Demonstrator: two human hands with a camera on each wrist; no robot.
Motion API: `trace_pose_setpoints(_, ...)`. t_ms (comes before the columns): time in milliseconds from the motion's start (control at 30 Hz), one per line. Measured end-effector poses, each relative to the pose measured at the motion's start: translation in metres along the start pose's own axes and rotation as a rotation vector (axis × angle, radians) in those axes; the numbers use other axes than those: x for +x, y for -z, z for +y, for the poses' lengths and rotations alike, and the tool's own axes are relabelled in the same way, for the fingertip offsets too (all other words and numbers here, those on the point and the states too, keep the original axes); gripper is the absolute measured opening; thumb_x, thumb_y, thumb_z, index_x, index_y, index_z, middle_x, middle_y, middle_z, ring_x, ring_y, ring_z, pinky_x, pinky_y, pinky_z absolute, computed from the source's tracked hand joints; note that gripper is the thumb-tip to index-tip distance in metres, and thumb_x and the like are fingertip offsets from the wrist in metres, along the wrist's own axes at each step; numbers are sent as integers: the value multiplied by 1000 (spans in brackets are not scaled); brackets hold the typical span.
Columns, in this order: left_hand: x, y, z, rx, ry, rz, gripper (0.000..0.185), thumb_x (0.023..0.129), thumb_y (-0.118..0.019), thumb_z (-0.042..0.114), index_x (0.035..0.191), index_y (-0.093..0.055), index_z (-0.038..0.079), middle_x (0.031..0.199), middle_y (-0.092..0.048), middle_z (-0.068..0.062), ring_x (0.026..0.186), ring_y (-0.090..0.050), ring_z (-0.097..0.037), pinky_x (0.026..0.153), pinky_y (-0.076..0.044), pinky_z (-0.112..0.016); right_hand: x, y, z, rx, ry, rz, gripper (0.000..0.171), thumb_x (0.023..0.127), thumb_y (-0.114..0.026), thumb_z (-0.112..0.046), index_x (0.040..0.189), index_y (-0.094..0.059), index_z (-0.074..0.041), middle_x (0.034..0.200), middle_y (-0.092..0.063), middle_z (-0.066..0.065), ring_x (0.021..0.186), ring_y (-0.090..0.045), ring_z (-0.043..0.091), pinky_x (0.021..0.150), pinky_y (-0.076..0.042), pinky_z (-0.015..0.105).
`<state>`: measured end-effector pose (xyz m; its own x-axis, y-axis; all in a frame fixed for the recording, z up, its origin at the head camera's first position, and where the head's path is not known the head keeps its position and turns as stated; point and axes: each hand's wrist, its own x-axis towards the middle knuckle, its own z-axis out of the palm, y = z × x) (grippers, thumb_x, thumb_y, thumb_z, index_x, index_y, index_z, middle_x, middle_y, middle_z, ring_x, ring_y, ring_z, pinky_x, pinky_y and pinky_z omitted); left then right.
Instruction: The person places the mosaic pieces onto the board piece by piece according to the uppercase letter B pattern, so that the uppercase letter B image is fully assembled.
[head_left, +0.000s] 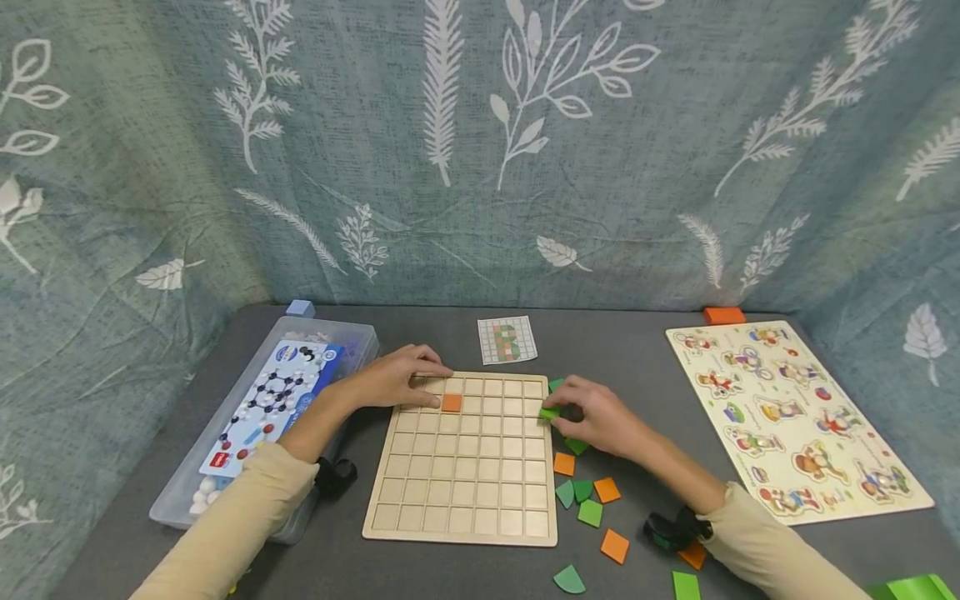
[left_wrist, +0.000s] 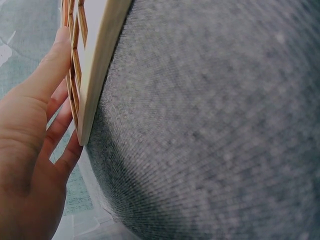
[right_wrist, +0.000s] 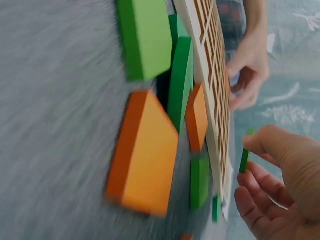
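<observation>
Closest to me on the bench [head_left: 645, 367], the loose orange and green tiles [head_left: 590, 512] lie scattered just beside the near right corner of the grid board [head_left: 461, 467], and my right sleeve [head_left: 765, 542] hangs over them; I judge a careless drag of that arm could sweep some toward the edge or flip them. A little further out, my right hand [head_left: 600, 417] pinches a green tile [head_left: 550, 413] between thumb and fingertips, right at the board's right edge near its far corner. The grip is thin, on the tile's edges only, so it could slip and drop tilted across two cells rather than flat into one, or land in the wrong cell, since the cells all look alike. Across the board, my left hand [head_left: 397, 379] rests on the far left corner, fingers fairly straight and pressing down, holding nothing, just beside the orange tile [head_left: 452, 402] already seated in the second row. If that hand lifts or shoves, I think the board could slide on the grey cloth and jolt the seated tile out. Beyond the board lies the small pattern card [head_left: 507, 339], and I could misread it from here. The plastic box [head_left: 262, 417] to the left and the picture puzzle [head_left: 795, 417] to the right are well apart.
</observation>
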<state>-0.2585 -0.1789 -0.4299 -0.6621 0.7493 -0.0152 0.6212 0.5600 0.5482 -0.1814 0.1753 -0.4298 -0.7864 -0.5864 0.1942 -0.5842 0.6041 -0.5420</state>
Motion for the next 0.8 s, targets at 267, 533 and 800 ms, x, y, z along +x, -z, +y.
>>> trace_pose_setpoints(267,1,0,1,21,10,1,46,88,-71,32,130,-63,13,121,-57,-6,87,-43,-14,73,-37,-28,27,-17,-13,24,56,-56,18,91,-67,-12,109,-70,-10,107,-64,6,76,-54,10,66,-44,21)
trace_pose_setpoints(533,1,-1,2,27,32,-18,48,89,-70,35,131,-63,15,122,-56,-4,86,-44,-13,74,-38,-28,55,-32,-26,31,77,-115,19,92,-64,-11,110,-70,-8,110,-64,8,82,-59,15,71,-47,22)
trace_pose_setpoints(800,1,-1,2,85,7,7,42,88,-71,35,126,-66,18,120,-58,-2,87,-45,-14,76,-36,-30,74,-42,-35,-5,128,-121,18,91,-65,-11,109,-70,-7,107,-64,7,80,-59,14,73,-48,21)
